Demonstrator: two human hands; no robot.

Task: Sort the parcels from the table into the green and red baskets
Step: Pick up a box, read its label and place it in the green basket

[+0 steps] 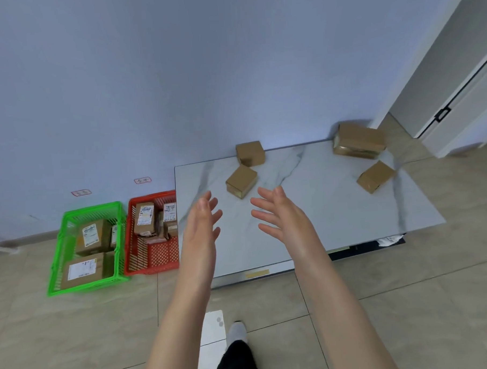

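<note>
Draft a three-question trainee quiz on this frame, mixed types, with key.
1. How many parcels lie on the table?
2. True or false: the left hand and the right hand are both open and hold nothing.
3. Which basket stands nearer the table? A) green basket B) red basket C) both equally near
Key: 1) four 2) true 3) B
</note>
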